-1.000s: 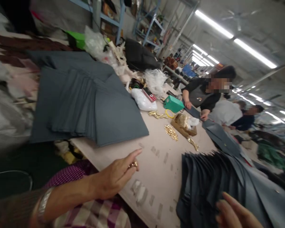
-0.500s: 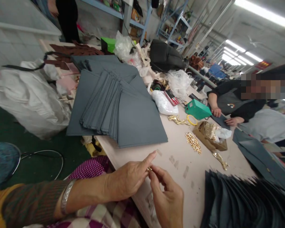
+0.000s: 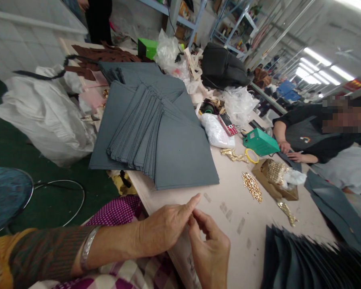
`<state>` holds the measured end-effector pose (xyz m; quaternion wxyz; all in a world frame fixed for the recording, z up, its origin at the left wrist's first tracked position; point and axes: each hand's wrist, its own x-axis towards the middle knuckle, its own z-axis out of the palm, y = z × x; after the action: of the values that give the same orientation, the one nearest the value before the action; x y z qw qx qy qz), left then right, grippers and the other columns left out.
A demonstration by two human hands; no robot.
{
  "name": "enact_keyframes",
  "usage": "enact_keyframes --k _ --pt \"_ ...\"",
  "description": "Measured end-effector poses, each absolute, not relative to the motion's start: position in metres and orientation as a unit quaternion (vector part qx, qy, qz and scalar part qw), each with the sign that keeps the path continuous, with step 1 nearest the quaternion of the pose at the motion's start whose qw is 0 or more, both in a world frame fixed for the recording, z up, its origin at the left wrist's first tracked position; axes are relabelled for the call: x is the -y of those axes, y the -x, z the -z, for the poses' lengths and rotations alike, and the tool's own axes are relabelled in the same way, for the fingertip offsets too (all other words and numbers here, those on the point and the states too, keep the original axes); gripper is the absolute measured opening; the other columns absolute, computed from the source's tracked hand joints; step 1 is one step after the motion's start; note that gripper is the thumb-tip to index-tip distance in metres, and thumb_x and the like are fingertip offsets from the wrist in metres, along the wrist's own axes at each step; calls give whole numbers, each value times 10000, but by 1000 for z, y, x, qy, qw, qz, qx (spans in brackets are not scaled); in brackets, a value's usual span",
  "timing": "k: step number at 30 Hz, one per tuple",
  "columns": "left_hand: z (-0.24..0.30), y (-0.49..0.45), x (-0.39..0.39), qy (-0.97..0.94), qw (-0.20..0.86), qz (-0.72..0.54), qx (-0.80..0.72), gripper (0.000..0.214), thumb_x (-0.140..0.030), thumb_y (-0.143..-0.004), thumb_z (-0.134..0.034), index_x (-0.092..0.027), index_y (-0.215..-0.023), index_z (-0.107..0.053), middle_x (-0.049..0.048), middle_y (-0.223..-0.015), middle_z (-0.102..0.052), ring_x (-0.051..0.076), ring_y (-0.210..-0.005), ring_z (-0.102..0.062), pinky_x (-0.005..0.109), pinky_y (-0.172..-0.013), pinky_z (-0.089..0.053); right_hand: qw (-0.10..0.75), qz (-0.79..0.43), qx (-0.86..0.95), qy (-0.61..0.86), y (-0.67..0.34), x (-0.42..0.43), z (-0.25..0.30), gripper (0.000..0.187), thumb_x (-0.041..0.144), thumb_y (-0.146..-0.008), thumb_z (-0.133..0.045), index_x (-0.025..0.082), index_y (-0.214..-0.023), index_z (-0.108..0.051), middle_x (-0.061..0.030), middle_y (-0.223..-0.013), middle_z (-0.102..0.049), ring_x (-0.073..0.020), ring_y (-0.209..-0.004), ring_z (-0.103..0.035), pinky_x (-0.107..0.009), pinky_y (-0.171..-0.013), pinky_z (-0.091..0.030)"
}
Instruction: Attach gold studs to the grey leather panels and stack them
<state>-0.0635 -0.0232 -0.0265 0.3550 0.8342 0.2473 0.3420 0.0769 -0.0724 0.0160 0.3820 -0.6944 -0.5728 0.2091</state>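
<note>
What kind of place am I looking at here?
Probably a sewing or leather-goods workshop: stacked grey panels, a pile of small gold pieces on the worktable, and a co-worker handling dark material opposite.

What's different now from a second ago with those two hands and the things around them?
The right hand has moved leftward from in front of the dark pile to meet the left hand at the fingertips. The gold bits seen at the left hand earlier are now hidden, so whether they're held is unclear. The fanned grey panels and loose gold pieces stayed put.
</note>
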Motion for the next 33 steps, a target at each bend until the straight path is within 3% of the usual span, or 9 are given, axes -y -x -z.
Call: enact_keyframes --k 13,17,20,23,27,30,33 --pt "30 76 17 -824 334 -374 -265 718 -95 -946 -365 -140 -1549 22 153 -1123 -678 241 -998 -675 396 -872 -585 367 -189 568 712 -55 51 -11 215 294 -814 -572 181 -877 -743 -34 -776 -749 -180 -667 -697 -246 -631 -542" --pt "25 83 15 -819 361 -347 -280 686 -70 -906 -379 -62 -1530 -92 192 -1154 -668 255 -1038 -666 396 -896 -573 346 -211 594 695 -57 48 -5 182 283 -825 -577 189 -835 -732 -19 -737 -733 -167 -635 -672 -238 -599 -527" --pt "17 90 14 -773 415 -352 -327 569 -110 -944 -355 -54 -1494 -220 199 -1200 -656 246 -1088 -651 401 -941 -545 359 -241 609 665 -60 44 -6 218 311 -876 -564 178 -924 -729 -44 -841 -743 -179 -736 -691 -256 -658 -545" --pt "10 101 19 -696 482 -372 -381 494 -137 -943 -376 -148 -1436 -359 106 -1139 -688 190 -1036 -658 359 -934 -527 384 -217 630 639 -63 26 -11 249 334 -920 -552 168 -1023 -707 -64 -912 -740 -184 -789 -695 -280 -712 -551" --pt "7 117 32 -616 579 -308 -435 421 -169 -832 -530 -224 -1249 -563 13 -1002 -696 158 -859 -657 281 -769 -522 371 -95 714 586 -62 -23 -14 224 286 -965 -491 179 -981 -687 -72 -933 -729 -194 -863 -665 -311 -795 -521" --pt "12 127 39 -557 626 -286 -464 370 -247 -825 -555 -210 -1192 -575 5 -955 -658 151 -777 -626 253 -662 -496 317 -32 785 532 -62 -55 -13 264 226 -988 -412 177 -947 -668 -82 -939 -719 -222 -911 -624 -350 -831 -490" --pt "17 136 42 -512 648 -298 -480 393 -294 -835 -569 -195 -1213 -531 5 -971 -641 152 -798 -620 257 -689 -497 256 -29 820 512 -70 -55 -12 269 208 -993 -394 176 -941 -656 -85 -916 -707 -235 -896 -596 -363 -822 -471"
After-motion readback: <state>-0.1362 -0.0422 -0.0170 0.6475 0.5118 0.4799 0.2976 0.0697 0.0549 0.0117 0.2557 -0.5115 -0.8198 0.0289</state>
